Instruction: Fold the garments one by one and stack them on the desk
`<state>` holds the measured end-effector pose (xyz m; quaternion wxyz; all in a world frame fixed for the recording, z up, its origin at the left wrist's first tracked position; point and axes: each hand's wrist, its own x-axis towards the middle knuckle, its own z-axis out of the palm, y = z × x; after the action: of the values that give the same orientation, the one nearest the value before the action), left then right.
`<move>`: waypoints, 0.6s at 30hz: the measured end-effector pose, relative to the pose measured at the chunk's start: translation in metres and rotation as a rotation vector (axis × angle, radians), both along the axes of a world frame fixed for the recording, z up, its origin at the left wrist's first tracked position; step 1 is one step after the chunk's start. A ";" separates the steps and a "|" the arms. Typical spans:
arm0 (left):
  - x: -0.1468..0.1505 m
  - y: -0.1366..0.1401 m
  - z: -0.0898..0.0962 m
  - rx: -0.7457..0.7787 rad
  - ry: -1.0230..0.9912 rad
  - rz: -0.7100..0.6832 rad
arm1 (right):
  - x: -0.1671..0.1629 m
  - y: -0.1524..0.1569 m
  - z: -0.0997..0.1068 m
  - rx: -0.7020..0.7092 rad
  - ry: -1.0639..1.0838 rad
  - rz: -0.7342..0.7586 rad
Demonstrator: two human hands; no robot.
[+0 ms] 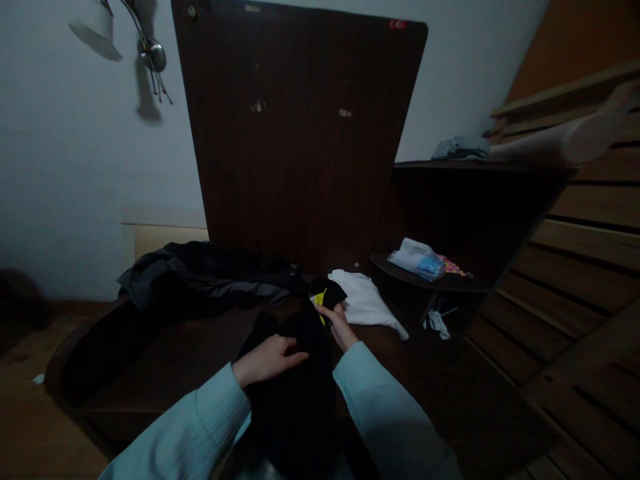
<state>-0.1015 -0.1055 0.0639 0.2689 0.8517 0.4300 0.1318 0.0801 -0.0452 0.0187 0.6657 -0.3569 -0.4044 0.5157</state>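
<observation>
A black garment (295, 400) hangs in front of me, with its lower part close to my body. My right hand (339, 323) is closed on its upper end, beside a bright yellow patch (320, 298) on the cloth. My left hand (270, 360) lies against the garment's left side, thumb stretched out and apart from the fingers. Some of its fingertips are lost against the dark fabric. Just beyond my right hand, a folded white cloth (367, 300) rests on the dark wooden surface (200, 353).
Dark clothes (200, 273) are heaped at the back left. To the right, a corner shelf (480, 287) holds a plastic packet (417, 259). A tall brown panel (300, 133) stands behind, and wooden slats (575, 287) rise at far right. A lamp (150, 53) is on the wall.
</observation>
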 end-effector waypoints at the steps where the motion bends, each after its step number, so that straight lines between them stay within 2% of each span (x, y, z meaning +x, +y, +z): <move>1: -0.001 -0.003 0.006 -0.108 -0.027 -0.142 | -0.001 0.000 -0.001 -0.016 -0.015 -0.001; 3: -0.005 0.000 0.016 -0.299 -0.100 -0.333 | -0.003 0.002 -0.003 -0.052 -0.041 -0.005; 4: -0.006 0.006 0.018 -0.354 -0.170 -0.345 | -0.004 0.003 -0.004 -0.065 -0.053 -0.010; 6: -0.007 0.025 0.017 -0.347 -0.374 -0.199 | -0.005 0.005 -0.005 -0.082 -0.073 -0.029; 9: -0.006 0.062 0.003 -0.153 -0.669 0.164 | -0.005 0.005 -0.005 -0.099 -0.084 -0.026; 11: -0.005 0.082 -0.007 -0.042 -0.748 0.293 | -0.006 0.003 -0.005 -0.140 -0.087 0.045; 13: -0.003 0.092 -0.016 -0.017 -0.730 0.267 | -0.007 0.000 -0.005 -0.198 -0.118 0.175; 16: -0.001 0.093 -0.027 -0.074 -0.619 0.052 | -0.009 -0.006 -0.005 -0.234 -0.223 0.387; 18: 0.002 0.089 -0.034 -0.087 -0.570 -0.011 | -0.010 -0.009 -0.003 -0.230 -0.278 0.438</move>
<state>-0.0999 -0.0164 0.0300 0.4161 0.7701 0.3378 0.3460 0.0696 -0.0540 0.0154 0.4316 -0.4014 -0.4980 0.6361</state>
